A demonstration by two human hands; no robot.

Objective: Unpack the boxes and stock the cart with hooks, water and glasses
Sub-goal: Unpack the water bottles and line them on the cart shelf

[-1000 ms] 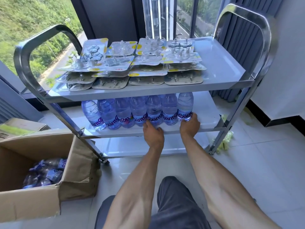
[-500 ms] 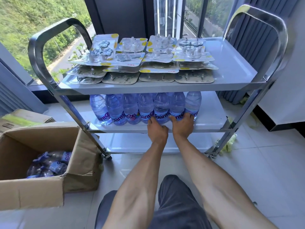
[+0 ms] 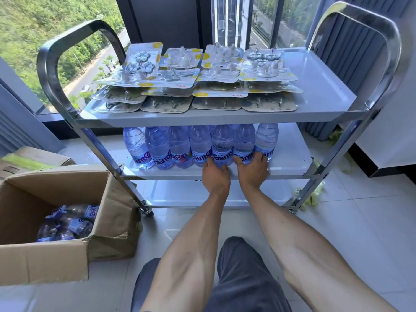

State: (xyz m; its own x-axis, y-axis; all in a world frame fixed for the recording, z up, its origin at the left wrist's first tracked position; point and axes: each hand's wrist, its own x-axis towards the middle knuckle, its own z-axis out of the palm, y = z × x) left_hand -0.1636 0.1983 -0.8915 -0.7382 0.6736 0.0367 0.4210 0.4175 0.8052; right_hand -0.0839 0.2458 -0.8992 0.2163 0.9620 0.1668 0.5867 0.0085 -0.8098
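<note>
Your left hand (image 3: 215, 176) and right hand (image 3: 253, 170) each grip a water bottle (image 3: 221, 145) in the row on the cart's middle shelf (image 3: 290, 154). Hook packs (image 3: 193, 84) lie on top.

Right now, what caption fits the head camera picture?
Both hands steady water bottles on the cart's middle shelf, hook packs above.

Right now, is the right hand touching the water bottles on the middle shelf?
Touching. The head view shows the right hand with its fingers curled against the base of the water bottles on the middle shelf, no gap visible.
</note>
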